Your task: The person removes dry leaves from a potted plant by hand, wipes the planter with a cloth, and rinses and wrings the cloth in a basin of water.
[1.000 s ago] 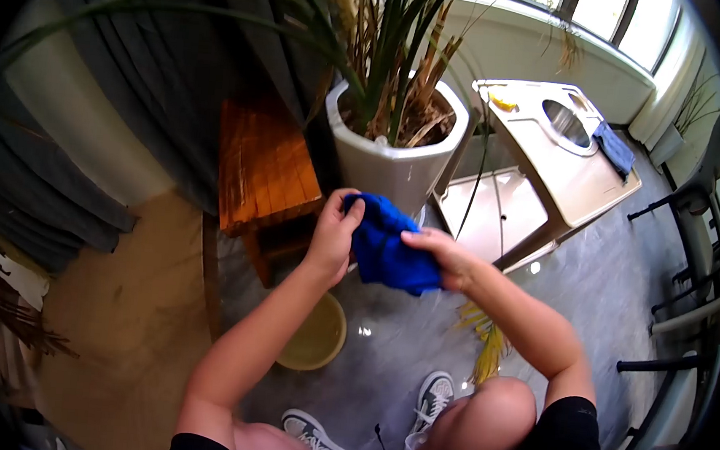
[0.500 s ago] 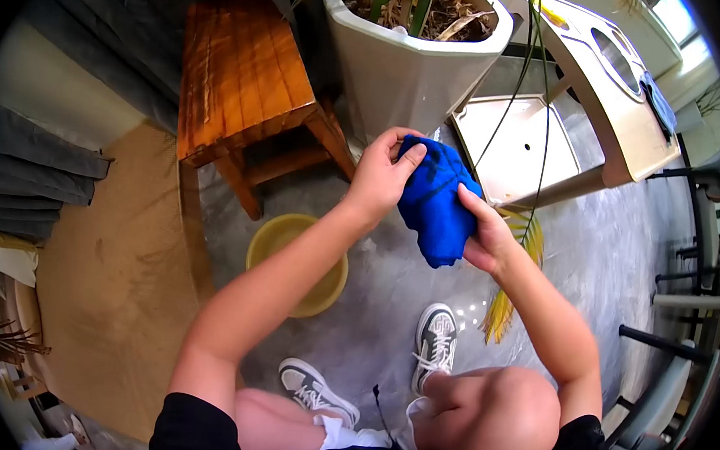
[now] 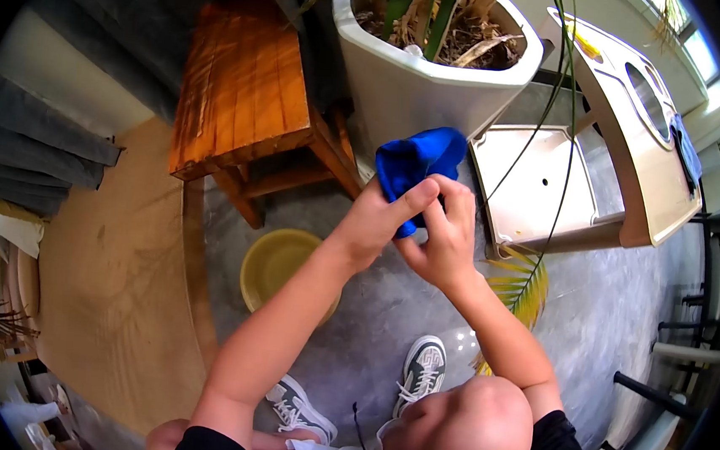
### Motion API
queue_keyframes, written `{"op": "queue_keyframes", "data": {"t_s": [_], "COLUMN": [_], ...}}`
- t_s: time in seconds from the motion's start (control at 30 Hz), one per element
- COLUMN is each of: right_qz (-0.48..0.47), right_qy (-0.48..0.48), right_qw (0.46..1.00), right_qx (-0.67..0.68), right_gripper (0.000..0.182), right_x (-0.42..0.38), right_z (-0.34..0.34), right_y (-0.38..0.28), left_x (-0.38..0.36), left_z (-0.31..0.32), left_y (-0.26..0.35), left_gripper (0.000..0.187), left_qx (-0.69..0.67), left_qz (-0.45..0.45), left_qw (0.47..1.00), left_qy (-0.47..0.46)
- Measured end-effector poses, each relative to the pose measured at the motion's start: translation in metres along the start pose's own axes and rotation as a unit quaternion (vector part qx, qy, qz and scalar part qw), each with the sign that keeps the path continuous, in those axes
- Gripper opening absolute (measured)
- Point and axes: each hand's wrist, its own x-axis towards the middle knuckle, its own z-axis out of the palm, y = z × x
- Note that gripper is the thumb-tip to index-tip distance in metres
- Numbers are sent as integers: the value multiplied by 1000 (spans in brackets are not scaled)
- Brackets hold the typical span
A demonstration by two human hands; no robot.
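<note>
A bright blue cloth (image 3: 411,166) is bunched up in front of me, just before the white planter. My left hand (image 3: 374,226) grips its lower left side, thumb pointing to the right. Close against it, my right hand (image 3: 445,236) is closed on the cloth's lower part, with fingers bent and part of the fabric hidden behind them. The two hands touch or nearly touch. Most of the cloth sticks out above them. Below and to the left, a yellow basin (image 3: 277,261) stands on the floor, partly covered by my left forearm.
A wooden stool (image 3: 243,97) stands at the left beside the white planter (image 3: 421,94) with a plant. To the right is a beige plastic cart (image 3: 634,179) with a low tray (image 3: 532,188) and a blue-grey cloth (image 3: 685,156) over its edge. Palm leaves (image 3: 524,293) hang down nearby.
My hands have come together, the right moving left towards the left hand. The cloth has gone from hanging spread between them to being bunched and sticking up. The view has shifted slightly.
</note>
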Motion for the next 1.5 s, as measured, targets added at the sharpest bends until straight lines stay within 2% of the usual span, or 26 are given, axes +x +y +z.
{"op": "queue_keyframes", "data": {"t_s": [0.07, 0.1, 0.13, 0.2, 0.23, 0.27, 0.33, 0.37, 0.43, 0.47, 0.53, 0.57, 0.63, 0.7, 0.73, 0.77, 0.83, 0.87, 0.97, 1.0, 1.03, 1.13, 1.23, 1.3, 1.4, 1.5], "right_qz": [-27, -17, 4, 170, 273, 373, 487, 508, 496, 484, 449, 427, 396, 383, 375, 404, 430, 438, 485, 454, 448, 437, 433, 452, 411, 432], "right_qy": [-56, -90, -67, 56, 58, -4, -129, -108, -91, -88, -101, -121, -156, -165, -163, -203, -174, -144, -92, -79, -57, -43, -76, -93, -72, -63], "right_qw": [994, 985, 985, 967, 910, 815, 585, 580, 676, 714, 777, 796, 825, 826, 829, 803, 777, 768, 745, 786, 783, 767, 715, 683, 716, 698], "right_qx": [93, 144, 158, 183, 307, 443, 635, 627, 536, 498, 429, 413, 372, 379, 380, 387, 425, 444, 448, 411, 429, 468, 543, 567, 560, 567], "right_gripper": [55, 59, 67, 76, 79, 71, 58, 48, 43, 41, 28, 28, 30, 29, 29, 31, 34, 36, 37, 35, 36, 38, 41, 42, 41, 39], "right_x": [6, 6, -5, -19, -15, -18, -20, -26, -40, -44, -41, -36, -14, 17, 32, 49, 89, 106, 146, 149, 153, 169, 187, 193, 190, 190], "right_z": [-13, -22, -26, -13, -11, -11, -22, -18, -11, -8, -10, -12, -13, -9, -6, -3, 4, 12, 37, 58, 70, 93, 107, 110, 126, 125], "right_y": [-4, -5, 2, 12, 9, 14, 23, 22, 21, 25, 27, 29, 19, 0, -8, -11, -37, -50, -89, -83, -83, -74, -58, -56, -57, -67], "left_x": [-3, -3, -4, -11, -15, -20, -19, -18, -18, -22, -35, -47, -76, -108, -116, -128, -130, -122, -93, -83, -74, -56, -46, -45, -40, -39], "left_z": [-11, -16, -17, -22, -25, -26, -22, -26, -36, -44, -57, -69, -85, -115, -133, -151, -181, -192, -216, -217, -216, -206, -211, -208, -210, -219], "left_y": [0, 0, -2, -2, 0, 3, -24, -31, -32, -33, -31, -21, 17, 50, 59, 73, 106, 122, 151, 154, 156, 159, 154, 153, 147, 145], "left_gripper": [39, 36, 36, 38, 42, 46, 42, 42, 41, 41, 42, 38, 28, 18, 13, 14, 26, 40, 54, 61, 69, 76, 64, 62, 55, 52], "left_qx": [49, -12, -12, -13, 49, 109, 112, 108, 300, 303, 315, 413, 392, 436, 422, 380, 314, 248, 209, 167, 125, 69, -32, -58, -87, -90], "left_qz": [0, -12, -12, -11, -50, -90, -46, -43, -94, -95, -21, -7, 11, 40, 120, 111, 147, 121, 93, 69, 45, 113, 119, 112, 113, 138], "left_qw": [998, 998, 998, 1000, 996, 984, 990, 991, 949, 948, 946, 905, 903, 860, 836, 838, 826, 842, 876, 905, 931, 952, 971, 968, 964, 969], "left_qy": [50, 65, 67, -1, -53, -104, -69, -60, -1, 5, 67, 101, 174, 260, 328, 375, 444, 464, 424, 384, 340, 276, 205, 219, 225, 183]}}
